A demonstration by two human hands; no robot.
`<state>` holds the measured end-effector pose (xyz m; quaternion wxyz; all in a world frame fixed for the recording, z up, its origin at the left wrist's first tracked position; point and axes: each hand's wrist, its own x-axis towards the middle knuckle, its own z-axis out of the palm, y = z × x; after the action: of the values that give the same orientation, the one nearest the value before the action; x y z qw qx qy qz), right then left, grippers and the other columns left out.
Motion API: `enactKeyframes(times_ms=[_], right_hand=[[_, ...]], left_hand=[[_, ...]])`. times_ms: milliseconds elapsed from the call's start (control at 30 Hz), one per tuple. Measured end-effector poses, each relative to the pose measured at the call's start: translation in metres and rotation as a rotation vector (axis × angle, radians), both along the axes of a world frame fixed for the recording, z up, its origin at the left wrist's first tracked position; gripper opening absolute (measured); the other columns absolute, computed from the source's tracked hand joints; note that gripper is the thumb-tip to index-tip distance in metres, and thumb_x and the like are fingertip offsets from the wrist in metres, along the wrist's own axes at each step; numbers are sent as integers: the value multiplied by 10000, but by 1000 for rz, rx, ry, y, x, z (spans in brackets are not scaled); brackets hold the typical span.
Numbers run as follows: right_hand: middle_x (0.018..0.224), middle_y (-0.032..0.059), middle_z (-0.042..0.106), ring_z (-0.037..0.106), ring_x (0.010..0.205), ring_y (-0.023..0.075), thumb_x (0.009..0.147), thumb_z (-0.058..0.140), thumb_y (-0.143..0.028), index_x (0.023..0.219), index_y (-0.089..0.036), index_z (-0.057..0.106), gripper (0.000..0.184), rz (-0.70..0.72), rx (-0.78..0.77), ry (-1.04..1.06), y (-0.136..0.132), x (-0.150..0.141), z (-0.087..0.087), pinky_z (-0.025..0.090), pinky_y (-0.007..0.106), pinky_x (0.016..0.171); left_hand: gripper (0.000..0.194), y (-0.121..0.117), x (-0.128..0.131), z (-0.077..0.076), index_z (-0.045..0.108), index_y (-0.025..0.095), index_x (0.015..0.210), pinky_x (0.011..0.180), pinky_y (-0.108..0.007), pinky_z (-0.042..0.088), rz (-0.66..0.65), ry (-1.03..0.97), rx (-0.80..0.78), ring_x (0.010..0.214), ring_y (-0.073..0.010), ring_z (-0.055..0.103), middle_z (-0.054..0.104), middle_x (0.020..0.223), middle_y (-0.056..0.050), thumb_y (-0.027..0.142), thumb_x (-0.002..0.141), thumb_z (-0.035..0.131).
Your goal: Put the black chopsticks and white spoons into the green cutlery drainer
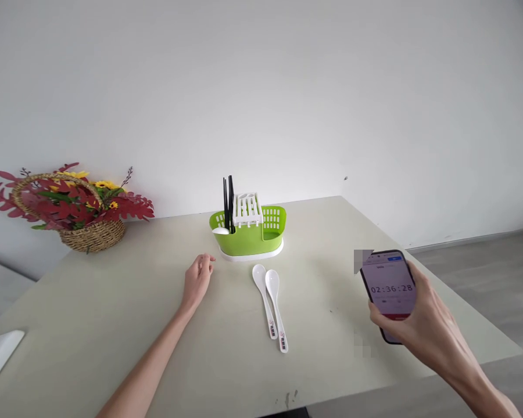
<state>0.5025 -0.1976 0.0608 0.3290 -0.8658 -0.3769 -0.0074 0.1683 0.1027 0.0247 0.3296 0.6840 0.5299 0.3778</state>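
Note:
My right hand (425,319) is wrapped round a smartphone (390,302), held up over the table's right side. The phone's screen shows the digits 02:36:28. On the table rests my left hand (198,280), its fingers curled in and nothing seen in them. Just beyond it stands a green cutlery holder (248,244) with a white base and a white slatted rack (248,209). Black chopsticks (229,206) rise from its left part, where a white spoon's bowl (221,231) also shows. Two white spoons (265,302) (276,307) lie side by side between my hands, handles towards me.
At the back left, a wicker basket (93,237) holds red leaves and yellow flowers. A white flat object (0,354) is cut off at the left edge. The table (331,371) meets a pale wall behind; its right edge drops to a grey floor (483,273).

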Motion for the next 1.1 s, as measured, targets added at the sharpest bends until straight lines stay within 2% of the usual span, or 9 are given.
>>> enactKeyframes(times_ms=[133, 267, 733, 1100], right_hand=[[1298, 133, 650, 678, 1006, 345, 718, 710, -572, 1593, -258, 288, 1020, -3, 111, 25, 4, -36, 27, 567, 431, 711], [1222, 122, 665, 686, 944, 328, 701, 728, -586, 1576, -246, 316, 1025, -5, 153, 47, 10, -47, 36, 570, 427, 697], [1170, 116, 682, 687, 923, 323, 698, 723, -591, 1552, -235, 344, 1000, -25, 156, 79, 17, -45, 39, 571, 425, 689], [1155, 132, 674, 686, 918, 337, 735, 666, -630, 1564, -221, 311, 990, -64, 82, 61, 15, -16, 15, 564, 425, 663]], left_hand=[[418, 0, 1, -1, 609, 225, 875, 500, -252, 272, -20, -5, -12, 505, -129, 354, 445, 604, 48, 573, 999, 413], [427, -1, 1, -1, 608, 225, 869, 496, -252, 268, -32, -11, -17, 498, -128, 344, 428, 595, 51, 584, 999, 416], [402, -4, -1, 0, 596, 233, 853, 494, -252, 267, -45, -15, -4, 492, -135, 347, 435, 606, 48, 565, 996, 421], [397, -3, -1, -1, 600, 231, 829, 510, -261, 306, -39, -17, 31, 498, -144, 406, 465, 602, 44, 557, 986, 436]])
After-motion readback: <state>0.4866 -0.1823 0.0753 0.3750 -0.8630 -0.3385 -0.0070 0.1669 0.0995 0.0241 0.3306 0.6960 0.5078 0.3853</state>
